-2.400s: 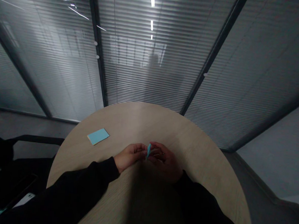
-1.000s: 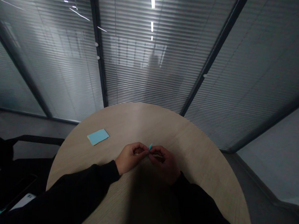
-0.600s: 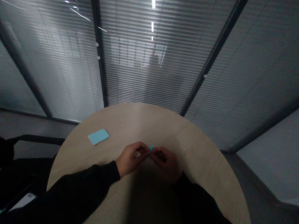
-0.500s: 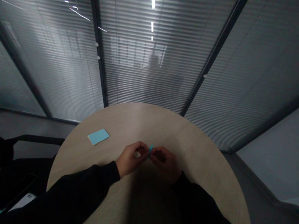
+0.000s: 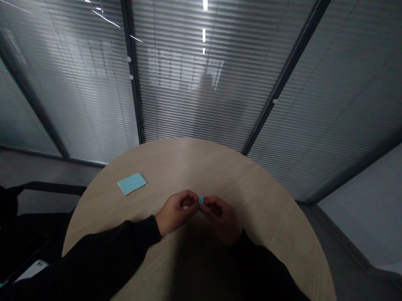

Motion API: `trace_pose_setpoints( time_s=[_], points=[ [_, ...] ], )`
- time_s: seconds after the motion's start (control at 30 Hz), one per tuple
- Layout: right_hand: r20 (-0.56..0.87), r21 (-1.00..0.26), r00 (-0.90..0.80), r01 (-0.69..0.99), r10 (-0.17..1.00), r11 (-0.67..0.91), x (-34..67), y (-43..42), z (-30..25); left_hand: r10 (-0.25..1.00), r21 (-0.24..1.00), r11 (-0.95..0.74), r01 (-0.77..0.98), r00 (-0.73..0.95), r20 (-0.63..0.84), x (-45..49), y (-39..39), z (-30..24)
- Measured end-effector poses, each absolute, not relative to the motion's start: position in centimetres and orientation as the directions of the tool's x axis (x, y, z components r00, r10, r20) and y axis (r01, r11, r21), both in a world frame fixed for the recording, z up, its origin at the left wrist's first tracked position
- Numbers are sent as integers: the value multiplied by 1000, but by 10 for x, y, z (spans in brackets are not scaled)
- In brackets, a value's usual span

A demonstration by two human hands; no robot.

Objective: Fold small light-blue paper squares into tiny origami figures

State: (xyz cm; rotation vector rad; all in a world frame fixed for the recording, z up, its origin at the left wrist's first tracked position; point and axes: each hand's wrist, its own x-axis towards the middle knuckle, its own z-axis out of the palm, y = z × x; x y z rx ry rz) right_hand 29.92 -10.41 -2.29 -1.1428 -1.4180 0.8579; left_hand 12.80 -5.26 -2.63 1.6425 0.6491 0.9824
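L hand (image 5: 177, 212) & R hand (image 5: 224, 220) pinch small blue paper (image 5: 201, 199) btwn them, thumbs vs. curled fingers, tips nearly meeting. Forearms (image 5: 115, 249) angle in over table (image 5: 190, 161); blue pad (image 5: 132, 183) lies flat, nr L hand.

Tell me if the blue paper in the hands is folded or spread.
Folded, it seems: the blue paper shows only as a narrow piece pinched between left hand and right hand. Fold count: cannot tell.
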Motion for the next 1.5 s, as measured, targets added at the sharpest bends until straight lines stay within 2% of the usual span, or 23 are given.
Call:
trace_pose_setpoints(
  time_s=[0.23,0.5,0.6,0.7,0.8,0.9,1.0,1.13,1.3,1.5],
  points=[
    [404,-878,26,293,915,379,298,-106,-19,801,973,-151,-173,556,223,128,-52,-28],
    [372,-909,84,235,924,344,293,-108,-18,791,949,-315,-25,545,278,128,-55,-20],
    [386,-903,105,244,917,353,293,-108,-17,792,955,-291,-58,546,275,129,-56,-19],
    [467,-846,79,328,881,420,294,-110,-13,796,968,-219,-120,552,249,130,-56,-19],
    [589,-719,8,461,808,520,294,-111,-9,789,969,-183,-164,564,244,130,-55,-20],
    [628,-664,12,529,778,528,294,-113,-6,776,969,-136,-209,585,235,129,-55,-20],
    [568,-728,51,495,821,473,295,-114,-6,779,966,-103,-237,585,227,129,-55,-18],
    [474,-806,17,412,881,425,298,-112,-8,789,968,-118,-221,571,227,129,-55,-18],
    [291,-932,55,241,955,270,299,-108,-11,778,967,-99,-235,587,223,130,-54,-22],
    [153,-983,13,103,988,151,299,-106,-13,763,971,-69,-228,615,198,130,-55,-22]
  ],
)
